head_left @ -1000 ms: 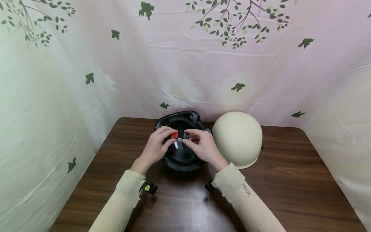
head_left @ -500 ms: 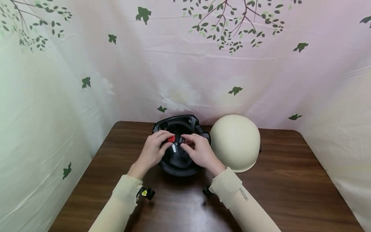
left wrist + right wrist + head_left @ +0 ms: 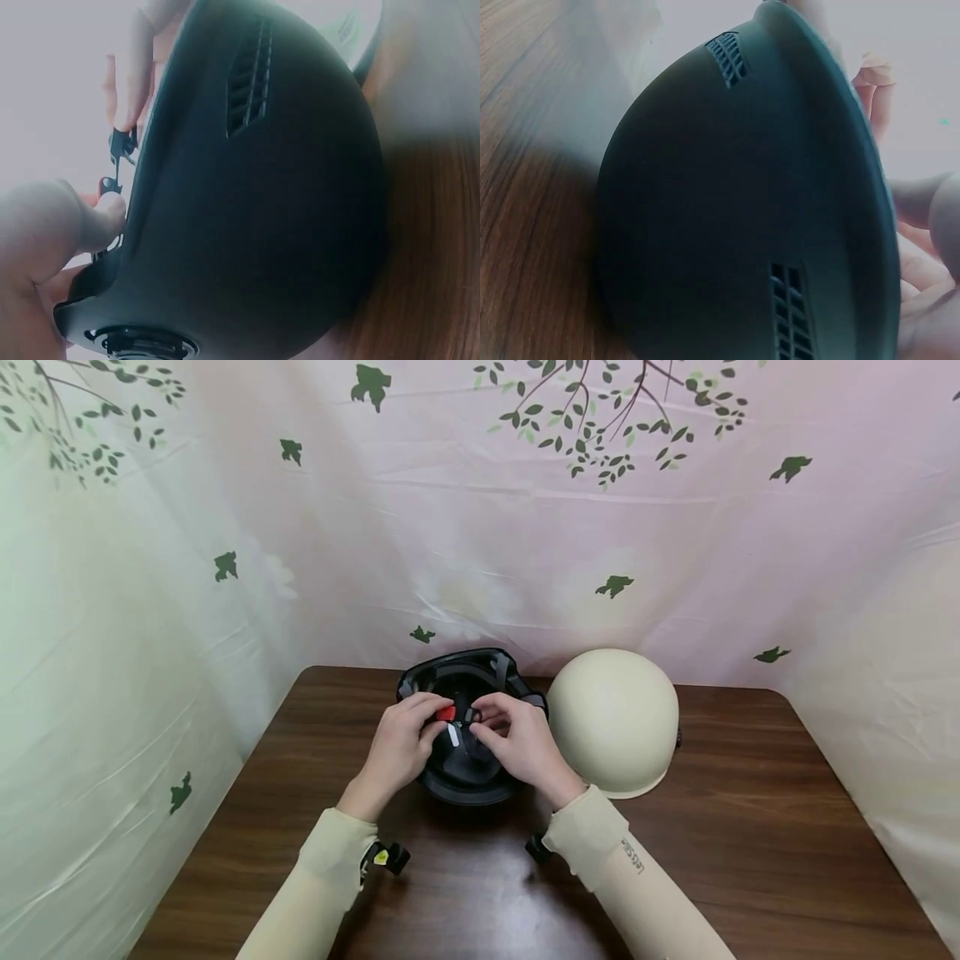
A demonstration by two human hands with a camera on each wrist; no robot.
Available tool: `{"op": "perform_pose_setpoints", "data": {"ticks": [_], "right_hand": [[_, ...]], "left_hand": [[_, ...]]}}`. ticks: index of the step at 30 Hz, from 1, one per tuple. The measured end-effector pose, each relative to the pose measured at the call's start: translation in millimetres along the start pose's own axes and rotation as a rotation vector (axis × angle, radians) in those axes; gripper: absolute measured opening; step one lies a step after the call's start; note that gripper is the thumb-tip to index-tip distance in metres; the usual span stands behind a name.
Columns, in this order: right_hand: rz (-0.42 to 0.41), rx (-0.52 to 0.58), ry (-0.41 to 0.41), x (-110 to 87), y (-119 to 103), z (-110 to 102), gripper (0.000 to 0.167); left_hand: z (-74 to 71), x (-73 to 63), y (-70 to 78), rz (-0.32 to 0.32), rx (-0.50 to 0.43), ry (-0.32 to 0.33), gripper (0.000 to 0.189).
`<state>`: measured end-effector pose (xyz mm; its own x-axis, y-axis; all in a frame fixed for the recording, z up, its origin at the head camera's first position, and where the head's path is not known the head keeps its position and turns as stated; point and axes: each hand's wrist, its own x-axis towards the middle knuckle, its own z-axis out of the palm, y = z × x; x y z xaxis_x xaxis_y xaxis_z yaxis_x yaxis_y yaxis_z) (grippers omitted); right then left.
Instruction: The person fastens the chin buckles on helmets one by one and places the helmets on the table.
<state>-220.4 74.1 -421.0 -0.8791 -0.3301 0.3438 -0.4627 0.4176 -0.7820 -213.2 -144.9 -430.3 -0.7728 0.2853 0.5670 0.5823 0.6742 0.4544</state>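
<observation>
A black helmet [image 3: 472, 795] lies upside down on the table, its hollow facing up. Over that hollow my left hand [image 3: 397, 739] pinches the red buckle half [image 3: 446, 713] of the chin strap between thumb and fingers. Opposite it, my right hand [image 3: 521, 739] pinches the dark buckle half [image 3: 470, 715]. The two halves face each other nearly in line. In the left wrist view the dark half [image 3: 120, 142] stands just above the red one, close to it. Helmet shell [image 3: 742, 187] covers the buckle in the right wrist view.
A cream helmet [image 3: 613, 718] rests dome up right beside the black one. Both stand near the back edge of the brown wooden table [image 3: 750, 827]. Behind and at the sides hangs a leaf-printed cloth [image 3: 510, 552].
The head view has shifted slightly. Both hands keep hold of their buckle halves, which now sit a little closer together over the helmet.
</observation>
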Motion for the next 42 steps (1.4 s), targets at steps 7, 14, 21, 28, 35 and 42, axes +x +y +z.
{"op": "perform_pose_setpoints", "data": {"ticks": [7,14,21,28,35,42], "right_hand": [[-0.016,-0.036,0.008,-0.4,0.6,0.7,0.030],[0.003,-0.030,0.048,-1.2,0.6,2.1,0.026],[-0.007,-0.041,0.060,-2.3,1.2,5.2,0.026],[0.005,-0.061,0.098,-1.3,0.2,6.6,0.023],[0.018,-0.076,0.107,-2.0,1.2,7.3,0.017],[-0.014,-0.078,0.103,-1.2,0.3,5.5,0.021]], "left_hand": [[2.3,-3.2,-1.9,0.002,-0.022,0.032,0.031],[-0.7,-4.9,-2.6,-0.007,-0.053,0.034,0.032],[0.9,-7.5,-8.0,0.034,-0.076,0.070,0.030],[2.2,-6.4,-10.7,0.075,-0.061,0.093,0.027],[2.6,-6.9,-10.8,0.060,-0.064,0.080,0.026],[2.1,-5.7,-10.2,0.051,-0.060,0.063,0.024]]}}
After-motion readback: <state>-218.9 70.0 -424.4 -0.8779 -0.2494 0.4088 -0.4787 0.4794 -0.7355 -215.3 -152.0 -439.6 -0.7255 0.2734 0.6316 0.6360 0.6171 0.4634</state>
